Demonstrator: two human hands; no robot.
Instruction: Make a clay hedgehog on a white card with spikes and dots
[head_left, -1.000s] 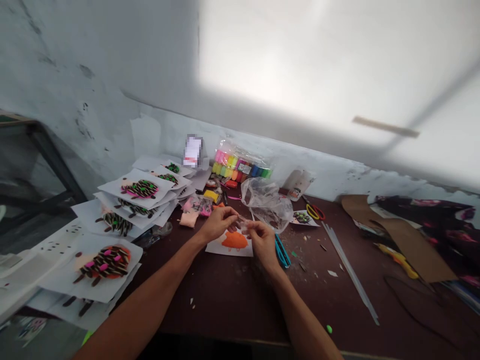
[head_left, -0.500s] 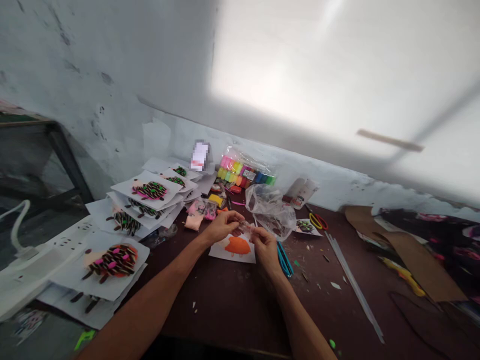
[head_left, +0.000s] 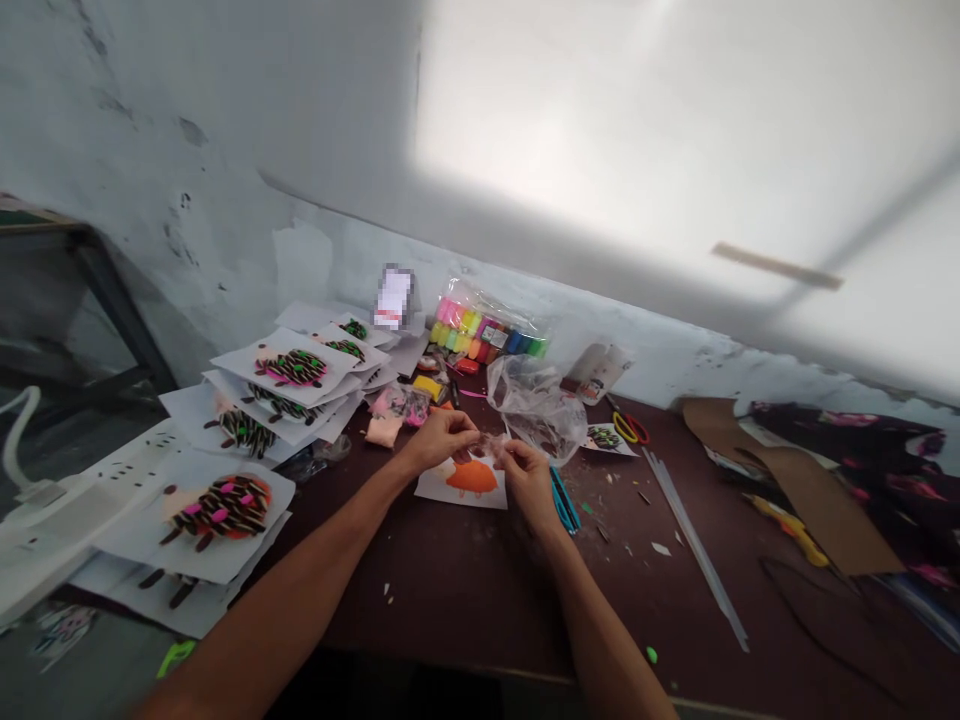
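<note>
A white card (head_left: 442,490) with an orange hedgehog-like body (head_left: 472,476) lies on the dark table. Above its upper edge, my left hand (head_left: 445,438) and my right hand (head_left: 526,476) pinch a small, crumpled clear plastic piece (head_left: 491,444) between them. What is inside the plastic is too small to tell. Both hands are closed at the fingertips. Right behind my right hand sits a larger clear plastic bag (head_left: 536,405). Blue-handled scissors (head_left: 564,502) lie beside my right wrist.
Finished hedgehog cards (head_left: 289,366) are stacked at the left, by a white power strip (head_left: 45,530). Coloured clay packs (head_left: 487,335) stand against the wall. Yellow-and-red scissors (head_left: 631,424), clear strips (head_left: 697,550) and a yellow tool (head_left: 795,528) lie at the right.
The view has shifted slightly, so the whole scene sits a little higher and further left. My hands still hold the plastic piece, which appears stretched a little wider between them.
</note>
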